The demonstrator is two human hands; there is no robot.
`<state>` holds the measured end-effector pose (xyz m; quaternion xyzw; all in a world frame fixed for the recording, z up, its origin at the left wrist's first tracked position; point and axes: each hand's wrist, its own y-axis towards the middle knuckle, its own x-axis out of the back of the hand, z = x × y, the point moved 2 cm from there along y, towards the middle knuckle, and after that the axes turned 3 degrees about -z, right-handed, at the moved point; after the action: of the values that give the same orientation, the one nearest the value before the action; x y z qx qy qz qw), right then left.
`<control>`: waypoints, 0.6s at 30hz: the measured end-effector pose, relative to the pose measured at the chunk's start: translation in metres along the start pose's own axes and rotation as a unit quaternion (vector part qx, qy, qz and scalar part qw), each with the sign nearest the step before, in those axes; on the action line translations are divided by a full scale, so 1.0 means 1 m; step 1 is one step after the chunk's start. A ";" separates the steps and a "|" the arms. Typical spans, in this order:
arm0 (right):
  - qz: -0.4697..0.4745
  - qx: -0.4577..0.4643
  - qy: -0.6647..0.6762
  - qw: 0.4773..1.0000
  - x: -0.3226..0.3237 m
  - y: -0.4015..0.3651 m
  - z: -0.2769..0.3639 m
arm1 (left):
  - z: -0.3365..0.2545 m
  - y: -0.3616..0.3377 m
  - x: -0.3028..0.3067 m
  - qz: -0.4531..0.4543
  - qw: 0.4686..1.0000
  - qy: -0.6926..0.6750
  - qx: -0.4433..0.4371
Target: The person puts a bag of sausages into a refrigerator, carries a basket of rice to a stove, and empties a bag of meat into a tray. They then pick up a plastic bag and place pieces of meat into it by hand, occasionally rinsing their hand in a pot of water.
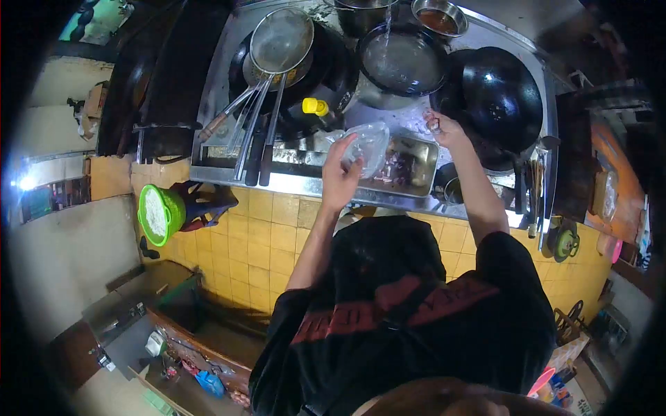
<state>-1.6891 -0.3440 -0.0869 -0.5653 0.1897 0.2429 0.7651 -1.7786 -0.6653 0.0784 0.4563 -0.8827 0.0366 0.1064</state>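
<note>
Left hand: my left hand [338, 177] is over the front edge of the steel cooking range [215, 173], fingers wrapped around a clear plastic tub, which it holds tilted.
Below the range: a yellow tiled front [270, 229] drops from that front edge. Off to the left of it sits a green plastic basket [159, 213] with something white inside.
Tub: the clear plastic tub [368, 147] is in my left hand, above the near left end of the tray. I cannot tell what is in it.
Tray: a rectangular steel tray [406, 166] lies along the front edge of the range with dark pieces in it.
Right hand: my right hand [444, 128] is just past the tray's far right corner, fingers bunched narrow. I cannot tell if anything is pinched between them.
Bottle: a yellow-capped bottle [316, 106] stands left of the tub, mid-range.
Right wok: a black round wok [503, 93] sits just beyond my right hand, at the right edge.
Middle pan: a dark round pan [402, 62] takes a thin stream of water.
Strainer: a round wire-mesh strainer [281, 41] rests over the left wok, its handle towards the front edge.
Far edge: a small steel bowl [438, 17] of reddish-brown sauce.
</note>
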 end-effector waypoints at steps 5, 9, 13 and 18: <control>0.091 0.028 -0.017 0.995 -0.048 -0.058 -0.022 | 0.008 0.014 -0.027 0.018 0.998 0.037 -0.045; 0.087 -0.048 -0.111 0.989 -0.083 -0.092 -0.071 | 0.002 0.021 -0.048 0.088 0.996 -0.004 -0.026; 0.014 -0.032 -0.165 0.986 -0.102 -0.111 -0.102 | 0.009 0.016 -0.054 0.115 0.988 0.012 -0.104; 0.113 -0.124 -0.202 0.965 -0.118 -0.115 -0.123 | 0.031 0.002 -0.034 0.058 0.996 -0.068 -0.014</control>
<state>-1.7195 -0.5080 0.0330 -0.5694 0.0626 0.4589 0.6792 -1.7661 -0.6414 0.0411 0.4044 -0.9132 -0.0004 0.0503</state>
